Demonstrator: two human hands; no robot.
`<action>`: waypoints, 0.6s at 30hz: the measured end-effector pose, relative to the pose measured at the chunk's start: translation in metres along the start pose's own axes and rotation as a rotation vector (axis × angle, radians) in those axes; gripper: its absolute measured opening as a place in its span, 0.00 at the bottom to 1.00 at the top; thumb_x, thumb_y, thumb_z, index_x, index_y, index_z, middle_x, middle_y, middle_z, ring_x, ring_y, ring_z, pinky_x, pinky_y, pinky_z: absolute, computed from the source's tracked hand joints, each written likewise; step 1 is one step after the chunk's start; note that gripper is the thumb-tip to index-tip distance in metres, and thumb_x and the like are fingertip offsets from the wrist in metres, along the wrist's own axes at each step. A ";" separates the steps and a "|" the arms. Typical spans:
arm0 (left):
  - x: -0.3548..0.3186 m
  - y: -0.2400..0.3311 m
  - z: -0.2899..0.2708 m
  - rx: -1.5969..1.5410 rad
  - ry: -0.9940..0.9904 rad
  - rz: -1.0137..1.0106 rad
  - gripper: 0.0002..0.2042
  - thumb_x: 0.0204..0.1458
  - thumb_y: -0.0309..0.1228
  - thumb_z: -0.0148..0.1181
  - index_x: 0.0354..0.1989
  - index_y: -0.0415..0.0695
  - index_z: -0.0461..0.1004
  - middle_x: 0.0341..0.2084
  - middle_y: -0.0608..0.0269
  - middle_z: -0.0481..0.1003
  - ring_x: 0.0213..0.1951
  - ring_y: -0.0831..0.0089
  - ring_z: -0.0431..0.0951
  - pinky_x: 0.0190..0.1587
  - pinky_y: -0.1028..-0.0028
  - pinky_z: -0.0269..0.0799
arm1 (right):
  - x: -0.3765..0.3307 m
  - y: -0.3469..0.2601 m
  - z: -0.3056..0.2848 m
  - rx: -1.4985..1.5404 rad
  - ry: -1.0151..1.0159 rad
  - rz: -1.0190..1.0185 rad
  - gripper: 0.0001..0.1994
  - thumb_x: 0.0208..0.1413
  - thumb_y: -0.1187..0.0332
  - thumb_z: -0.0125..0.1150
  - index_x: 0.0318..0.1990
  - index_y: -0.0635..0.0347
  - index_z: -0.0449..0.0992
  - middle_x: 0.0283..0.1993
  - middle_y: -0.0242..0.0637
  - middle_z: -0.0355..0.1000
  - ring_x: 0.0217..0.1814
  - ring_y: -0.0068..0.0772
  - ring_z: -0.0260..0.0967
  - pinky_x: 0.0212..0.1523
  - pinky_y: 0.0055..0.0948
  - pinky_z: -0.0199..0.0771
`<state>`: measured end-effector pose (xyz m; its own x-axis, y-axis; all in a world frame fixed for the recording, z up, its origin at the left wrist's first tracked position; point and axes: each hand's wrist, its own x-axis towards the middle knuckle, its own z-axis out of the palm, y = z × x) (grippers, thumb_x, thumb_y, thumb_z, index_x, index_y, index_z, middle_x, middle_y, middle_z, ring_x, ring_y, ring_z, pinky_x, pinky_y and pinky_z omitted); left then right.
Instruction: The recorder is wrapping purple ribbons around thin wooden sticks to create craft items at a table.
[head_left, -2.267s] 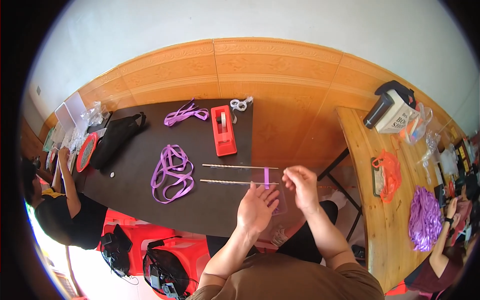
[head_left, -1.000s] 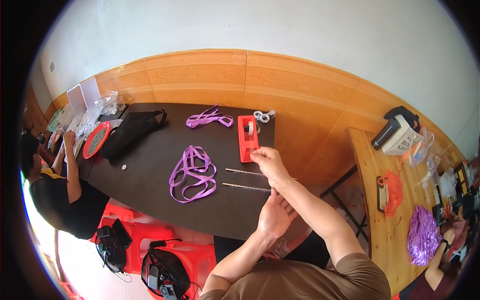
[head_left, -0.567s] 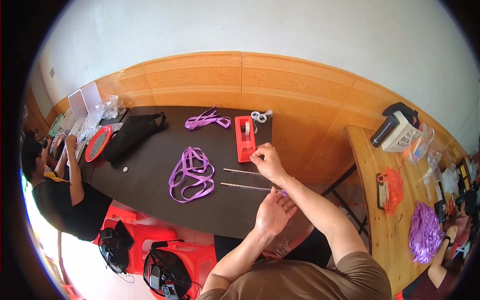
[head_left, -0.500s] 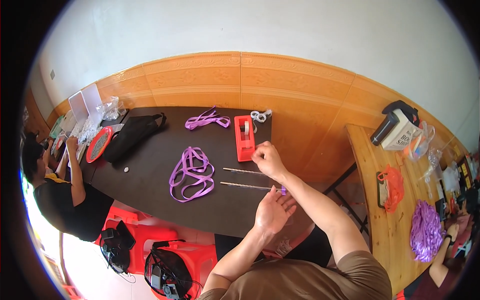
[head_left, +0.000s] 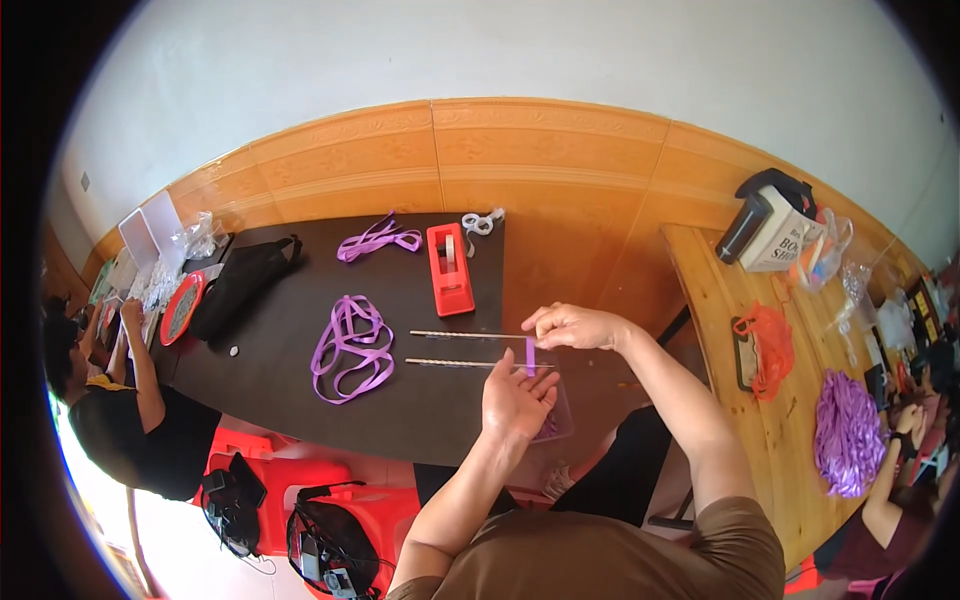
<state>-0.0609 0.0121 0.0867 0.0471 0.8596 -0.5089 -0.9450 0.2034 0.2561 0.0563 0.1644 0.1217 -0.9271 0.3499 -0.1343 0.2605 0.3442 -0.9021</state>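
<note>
Two thin, twisted metal rods (head_left: 455, 334) reach side by side from the dark table past its right edge. A short purple ribbon strip (head_left: 531, 358) spans the gap between them near their right ends. My right hand (head_left: 572, 327) pinches at the strip's upper end, by the far rod; its fingertips partly hide that end. Palm up, my left hand (head_left: 514, 402) is under the near rod, thumb against or close to it and fingers loosely apart. Left of the rods lies a loose purple ribbon (head_left: 352, 350). The red tape dispenser (head_left: 450, 270) stands beyond them.
A folded purple ribbon (head_left: 378, 238), white rings (head_left: 483, 221) and a black bag (head_left: 245, 285) lie on the table (head_left: 300, 270). Below the rods is a clear pinkish container (head_left: 553, 415). The wooden table (head_left: 690, 262) at right bears a purple ribbon heap (head_left: 850, 435). People sit at both sides.
My right hand has moved from beside the tape dispenser to the rods' right ends. The purple strip now shows stretched between both rods. The whole view has shifted, so the table appears further left.
</note>
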 end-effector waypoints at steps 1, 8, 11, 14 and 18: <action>0.002 -0.003 0.002 0.002 0.039 0.018 0.28 0.56 0.47 0.46 0.53 0.32 0.56 0.53 0.45 0.57 0.56 0.52 0.59 0.50 0.65 0.60 | 0.001 0.008 0.003 0.051 -0.001 -0.007 0.07 0.51 0.69 0.56 0.24 0.61 0.71 0.55 0.50 0.64 0.53 0.36 0.60 0.55 0.32 0.57; 0.020 -0.012 0.003 0.022 0.148 0.103 0.24 0.56 0.46 0.47 0.45 0.34 0.61 0.46 0.48 0.63 0.51 0.55 0.63 0.48 0.65 0.60 | 0.014 0.030 0.007 0.079 -0.035 -0.045 0.10 0.48 0.70 0.58 0.20 0.64 0.70 0.43 0.44 0.69 0.46 0.31 0.62 0.47 0.30 0.61; 0.025 -0.015 0.001 0.016 0.163 0.132 0.22 0.56 0.46 0.47 0.42 0.35 0.64 0.44 0.50 0.65 0.49 0.55 0.65 0.47 0.66 0.60 | 0.021 0.033 0.007 -0.103 -0.008 -0.052 0.11 0.46 0.71 0.58 0.17 0.65 0.68 0.36 0.41 0.70 0.41 0.29 0.63 0.41 0.29 0.62; 0.024 -0.016 0.002 0.036 0.171 0.139 0.21 0.56 0.46 0.47 0.40 0.37 0.65 0.43 0.52 0.66 0.48 0.56 0.65 0.46 0.66 0.60 | 0.023 0.034 0.008 -0.092 -0.004 0.020 0.10 0.44 0.73 0.57 0.15 0.65 0.67 0.32 0.39 0.69 0.35 0.27 0.62 0.36 0.28 0.61; 0.021 -0.015 0.002 0.041 0.172 0.139 0.20 0.55 0.45 0.47 0.39 0.37 0.66 0.43 0.53 0.66 0.47 0.57 0.66 0.45 0.66 0.60 | 0.019 0.025 0.011 -0.019 0.020 -0.016 0.09 0.43 0.74 0.57 0.15 0.65 0.68 0.30 0.37 0.67 0.32 0.25 0.60 0.33 0.26 0.60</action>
<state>-0.0450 0.0277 0.0734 -0.1421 0.7886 -0.5982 -0.9243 0.1105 0.3653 0.0420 0.1699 0.0924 -0.9258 0.3610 -0.1117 0.2509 0.3662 -0.8961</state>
